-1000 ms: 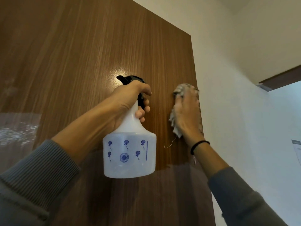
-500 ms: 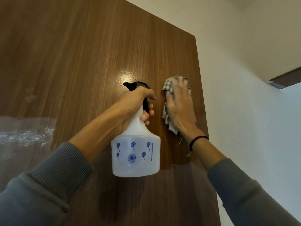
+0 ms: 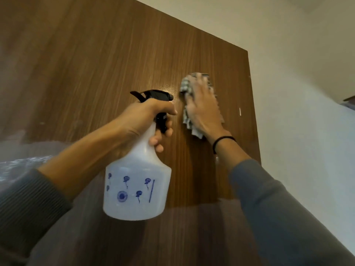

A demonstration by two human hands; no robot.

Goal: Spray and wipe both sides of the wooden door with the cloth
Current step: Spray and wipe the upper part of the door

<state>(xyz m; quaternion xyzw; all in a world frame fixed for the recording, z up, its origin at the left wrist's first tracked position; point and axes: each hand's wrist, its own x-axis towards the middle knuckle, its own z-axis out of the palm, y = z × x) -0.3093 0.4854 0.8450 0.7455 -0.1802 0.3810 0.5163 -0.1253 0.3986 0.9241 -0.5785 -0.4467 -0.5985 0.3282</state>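
The left hand grips the white spray bottle by its neck. Just beside it, the right hand presses a checked cloth (fingers flat) against the wooden door.

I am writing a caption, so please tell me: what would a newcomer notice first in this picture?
The white spray bottle with blue flower prints stands out in the centre, gripped at its neck by the left hand. Just to its right, the right hand presses a checked cloth flat against the brown wooden door, near its upper right corner.
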